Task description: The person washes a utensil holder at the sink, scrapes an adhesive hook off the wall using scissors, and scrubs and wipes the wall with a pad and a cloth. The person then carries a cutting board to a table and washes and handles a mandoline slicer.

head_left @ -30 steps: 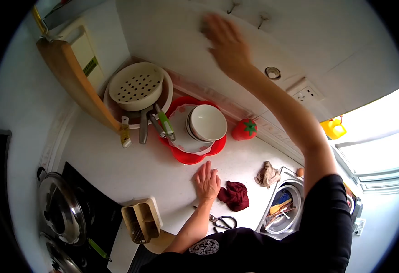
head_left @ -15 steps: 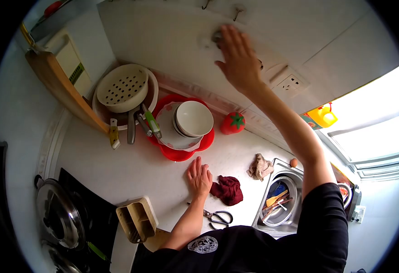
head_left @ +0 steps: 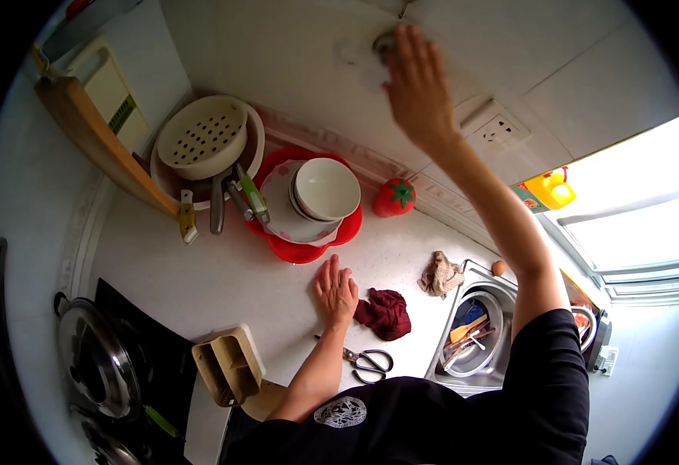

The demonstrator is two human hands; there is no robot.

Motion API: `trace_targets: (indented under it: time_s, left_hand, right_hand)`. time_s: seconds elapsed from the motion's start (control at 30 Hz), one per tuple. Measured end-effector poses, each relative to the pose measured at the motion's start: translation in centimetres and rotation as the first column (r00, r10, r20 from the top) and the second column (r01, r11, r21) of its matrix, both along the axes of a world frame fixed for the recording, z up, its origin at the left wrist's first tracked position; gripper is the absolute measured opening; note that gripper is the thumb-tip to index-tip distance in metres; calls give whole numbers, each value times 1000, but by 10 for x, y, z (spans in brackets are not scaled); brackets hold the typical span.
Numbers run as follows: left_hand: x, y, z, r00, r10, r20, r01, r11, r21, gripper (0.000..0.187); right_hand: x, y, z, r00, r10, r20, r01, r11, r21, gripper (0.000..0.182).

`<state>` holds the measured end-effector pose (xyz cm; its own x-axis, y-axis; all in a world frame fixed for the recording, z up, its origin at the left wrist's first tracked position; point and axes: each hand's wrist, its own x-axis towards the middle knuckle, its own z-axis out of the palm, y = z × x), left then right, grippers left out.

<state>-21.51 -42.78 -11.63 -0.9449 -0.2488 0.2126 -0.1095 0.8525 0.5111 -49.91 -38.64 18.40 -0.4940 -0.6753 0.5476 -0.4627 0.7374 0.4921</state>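
Note:
My left hand (head_left: 335, 291) lies flat on the white counter (head_left: 277, 310), fingers spread, holding nothing. Just right of it is a crumpled dark red cloth (head_left: 386, 314); scissors (head_left: 368, 362) lie below the cloth. My right hand (head_left: 421, 81) is raised against the tiled wall (head_left: 502, 46), fingers stretched, its fingertips beside a round metallic hook base (head_left: 384, 45) that they partly hide. A socket (head_left: 497, 130) is on the wall to the right of that hand.
Stacked white bowls (head_left: 328, 190) rest on a plate in a red basin (head_left: 300, 253). Left of them are a perforated colander (head_left: 202, 138) and knives. A red tomato-shaped object (head_left: 394, 198), beige cloth (head_left: 441, 274), sink (head_left: 471, 269), beige divided holder (head_left: 228, 368) and lidded pan (head_left: 99, 360) surround the workspace.
The view has shifted slightly, so the counter items appear a little higher and further left. My right hand has moved slightly along the wall to the right, and the hook base shows partly beside it.

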Motion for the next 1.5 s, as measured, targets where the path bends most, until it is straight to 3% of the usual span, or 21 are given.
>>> trace_targets:
  time_s: [0.03, 0.17, 0.37, 0.47, 0.67, 0.77, 0.87, 0.9, 1.0, 1.03, 1.13, 1.2, 1.37, 1.47, 1.5]
  left_hand:
    - [0, 0, 0, 1000, 2, -4, -2, 1000, 2, 21]
    - [-1, 0, 2, 1000, 5, 2, -5, 1000, -7, 20]
    - [-3, -1, 7, 1000, -5, 13, 5, 1000, -20, 18]
    - [-4, 0, 7, 1000, 10, 3, -10, 999, -51, 18]
    - [-5, -1, 8, 1000, 7, -14, -8, 998, -58, 21]
    - [-5, -2, 10, 1000, 5, -20, -6, 998, -63, 21]
    - [-5, -2, 9, 1000, 0, -4, 0, 998, -70, 17]
    - [-6, -2, 10, 1000, -4, -15, 4, 999, -45, 20]
    - [-7, -3, 12, 1000, -8, -19, 8, 999, -32, 20]
    - [-6, -4, 11, 1000, -9, -20, 9, 999, -38, 20]
    - [-8, -3, 10, 1000, -4, -27, 3, 999, -47, 19]
    - [-7, -3, 12, 1000, -2, -24, 1, 999, -50, 19]
    - [-8, -1, 6, 1000, 11, -3, -11, 999, -30, 19]
    - [-8, -1, 8, 1000, 4, 6, -4, 1000, -20, 19]
    - [-8, -1, 9, 1000, 3, 6, -3, 1000, -22, 19]
  right_hand:
    - [-2, 3, 9, 996, -16, -88, 15, 1000, -8, 57]
    - [6, 26, -23, 989, -42, 142, 19, 988, 156, 64]
    - [12, 44, -100, 988, 13, 155, -64, 942, 330, 71]
    - [20, 42, -106, 958, -23, 284, -35, 980, 196, 67]
    - [22, 92, -142, 994, 54, 92, -92, 876, 474, 61]
    - [33, 84, -101, 955, -61, 291, -3, 977, 214, 58]
    - [36, 76, -75, 961, -41, 273, 26, 998, 56, 55]
    - [34, 74, -82, 944, -122, 307, 81, 986, 144, 58]
    - [28, 68, -135, 940, -120, 320, -19, 916, 401, 64]
    - [20, 68, -162, 958, -67, 280, -50, 919, 392, 70]
    - [28, 55, -167, 866, -4, 500, -80, 986, 147, 70]
    - [32, 59, -146, 860, -34, 508, -48, 988, 146, 69]
    - [39, 75, -100, 929, -87, 360, 65, 995, 74, 63]
    - [27, 62, -134, 957, -63, 282, 6, 980, 197, 61]
    - [26, 55, -146, 942, -111, 318, 1, 945, 327, 62]
